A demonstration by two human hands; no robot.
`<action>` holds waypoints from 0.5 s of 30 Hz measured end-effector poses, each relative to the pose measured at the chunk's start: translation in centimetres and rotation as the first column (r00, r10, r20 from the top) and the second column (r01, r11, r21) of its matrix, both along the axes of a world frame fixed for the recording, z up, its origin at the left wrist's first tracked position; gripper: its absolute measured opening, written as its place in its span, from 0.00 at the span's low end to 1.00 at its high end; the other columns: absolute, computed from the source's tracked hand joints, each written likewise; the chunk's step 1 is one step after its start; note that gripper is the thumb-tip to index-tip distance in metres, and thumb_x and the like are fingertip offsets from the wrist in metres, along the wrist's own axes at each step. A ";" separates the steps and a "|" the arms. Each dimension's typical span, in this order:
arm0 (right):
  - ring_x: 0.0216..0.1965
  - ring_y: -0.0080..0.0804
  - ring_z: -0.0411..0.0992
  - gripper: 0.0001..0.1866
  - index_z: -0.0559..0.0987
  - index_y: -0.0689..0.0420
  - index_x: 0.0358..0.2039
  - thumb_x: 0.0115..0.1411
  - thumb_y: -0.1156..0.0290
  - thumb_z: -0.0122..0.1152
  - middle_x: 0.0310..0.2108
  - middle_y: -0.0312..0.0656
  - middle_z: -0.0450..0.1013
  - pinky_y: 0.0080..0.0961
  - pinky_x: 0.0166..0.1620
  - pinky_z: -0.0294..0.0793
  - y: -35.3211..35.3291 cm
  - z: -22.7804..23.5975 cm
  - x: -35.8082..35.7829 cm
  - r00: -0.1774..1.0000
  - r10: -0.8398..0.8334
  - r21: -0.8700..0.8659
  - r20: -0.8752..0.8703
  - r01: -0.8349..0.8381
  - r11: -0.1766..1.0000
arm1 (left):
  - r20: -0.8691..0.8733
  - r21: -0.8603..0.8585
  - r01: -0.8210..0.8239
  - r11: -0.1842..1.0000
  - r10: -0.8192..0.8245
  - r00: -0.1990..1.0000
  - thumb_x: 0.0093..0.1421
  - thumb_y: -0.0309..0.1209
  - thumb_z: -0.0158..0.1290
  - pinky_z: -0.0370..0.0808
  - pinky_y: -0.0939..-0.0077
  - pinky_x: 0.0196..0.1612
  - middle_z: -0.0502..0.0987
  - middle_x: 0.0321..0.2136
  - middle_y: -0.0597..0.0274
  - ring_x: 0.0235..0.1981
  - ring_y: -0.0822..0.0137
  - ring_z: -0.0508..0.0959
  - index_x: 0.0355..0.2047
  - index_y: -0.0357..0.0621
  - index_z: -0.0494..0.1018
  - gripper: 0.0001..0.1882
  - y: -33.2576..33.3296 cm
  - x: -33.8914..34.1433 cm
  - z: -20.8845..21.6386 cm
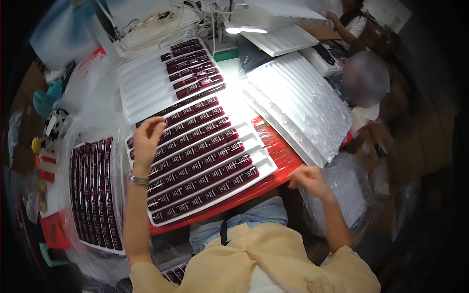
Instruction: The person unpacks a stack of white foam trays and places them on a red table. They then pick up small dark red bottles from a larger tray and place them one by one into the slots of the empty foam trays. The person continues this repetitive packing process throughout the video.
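My left hand (148,134) is over the left end of a white ribbed tray (267,165). Its thumb and fingers are bent but apart, and nothing shows between them. Rows of small dark-red glossy tubes with pale print (200,158) fill this tray's grooves. My right hand (310,179) hovers off the tray's right side, by the edge of the red table cover (278,146). Its fingers are curled together, and whatever they may hold is hidden. Behind lies a second white tray (141,88), with more dark-red tubes (195,73) only at its right side.
A plastic-wrapped tray of dark-red tubes (95,195) stands at the left. Stacked white trays (298,97) lie at the right under a bright lamp (246,30). Cables (161,36) tangle at the back. Another person (349,24) is at the far right, near cardboard boxes (415,151).
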State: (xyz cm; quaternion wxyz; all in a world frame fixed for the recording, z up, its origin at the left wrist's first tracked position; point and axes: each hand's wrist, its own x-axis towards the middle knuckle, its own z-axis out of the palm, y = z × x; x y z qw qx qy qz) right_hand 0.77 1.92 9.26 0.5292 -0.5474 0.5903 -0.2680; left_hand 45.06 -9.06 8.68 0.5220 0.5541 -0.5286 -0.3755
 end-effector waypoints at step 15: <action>0.31 0.35 0.75 0.09 0.75 0.61 0.34 0.52 0.80 0.65 0.33 0.43 0.72 0.28 0.35 0.76 -16.4 2.2 -4.0 0.853 -0.175 -0.644 -0.491 -0.220 0.733 | 0.853 -0.118 0.185 0.976 0.005 0.522 0.50 0.37 0.63 0.70 0.65 0.44 0.73 0.34 0.63 0.40 0.62 0.72 0.28 0.43 0.79 0.11 -11.5 -11.1 -4.1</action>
